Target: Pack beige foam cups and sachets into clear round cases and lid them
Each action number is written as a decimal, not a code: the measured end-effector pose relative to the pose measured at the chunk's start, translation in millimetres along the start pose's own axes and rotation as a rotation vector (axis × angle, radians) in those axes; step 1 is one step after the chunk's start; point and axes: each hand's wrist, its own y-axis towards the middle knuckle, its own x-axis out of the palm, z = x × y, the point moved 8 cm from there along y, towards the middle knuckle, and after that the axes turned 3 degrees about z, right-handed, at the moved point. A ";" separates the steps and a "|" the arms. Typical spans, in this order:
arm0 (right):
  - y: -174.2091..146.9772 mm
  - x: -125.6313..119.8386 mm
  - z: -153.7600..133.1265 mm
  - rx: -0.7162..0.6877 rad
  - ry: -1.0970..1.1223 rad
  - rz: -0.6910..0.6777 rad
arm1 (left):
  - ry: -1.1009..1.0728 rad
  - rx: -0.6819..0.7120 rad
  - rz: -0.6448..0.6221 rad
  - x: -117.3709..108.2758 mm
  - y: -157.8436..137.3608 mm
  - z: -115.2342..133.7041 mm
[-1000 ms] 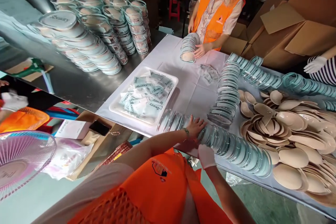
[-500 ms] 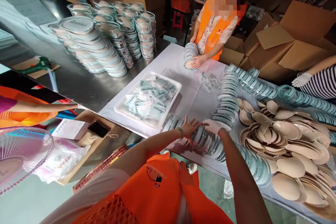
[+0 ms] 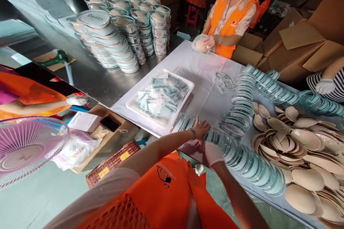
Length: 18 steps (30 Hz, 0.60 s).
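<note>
A long row of clear oval containers (image 3: 249,161), nested on their sides, runs along the near edge of the cloth-covered desk (image 3: 205,105), from beside the tray to the beige pieces; its middle is partly hidden by the hands. The bare left hand (image 3: 200,130) lies over that middle, fingers fanned wide, pinching nothing that shows. The gloved right hand (image 3: 214,153) is against the near side of the row, just beside the left; its fingertips are hidden, so there is no telling whether it grasps a container.

Half a second ago the right hand lay across the top of the row, near the end of the second row. Now it sits lower, at the desk's near edge, so both hands appear to frame the same stretch of containers, probably steadying or squaring it.

Farther out, a white tray (image 3: 146,117) heaped with printed sachets (image 3: 159,96) sits just left of the row, and a second row of containers (image 3: 239,100) reaches away from it on the right. Beyond that lie many beige oval pieces (image 3: 307,179). A few loose sachets (image 3: 223,82) rest near the second row.

Across the desk, a co-worker's hand (image 3: 209,42) touches a short clear stack, where a longer one was a moment ago. Tall filled stacks (image 3: 118,39) stand on the metal desk (image 3: 99,84) at left.
</note>
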 end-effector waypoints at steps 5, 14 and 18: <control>-26.9 53.7 -16.7 0.068 -0.006 -0.093 | -0.046 0.008 0.012 -7.1 -1.2 2.5; 31.6 -77.3 7.7 -0.153 0.169 0.128 | -0.052 -0.048 0.025 -25.4 -62.1 -50.9; 100.5 -99.4 -22.4 -0.302 0.159 -0.045 | -0.028 -0.085 -0.007 -20.1 -68.8 -50.3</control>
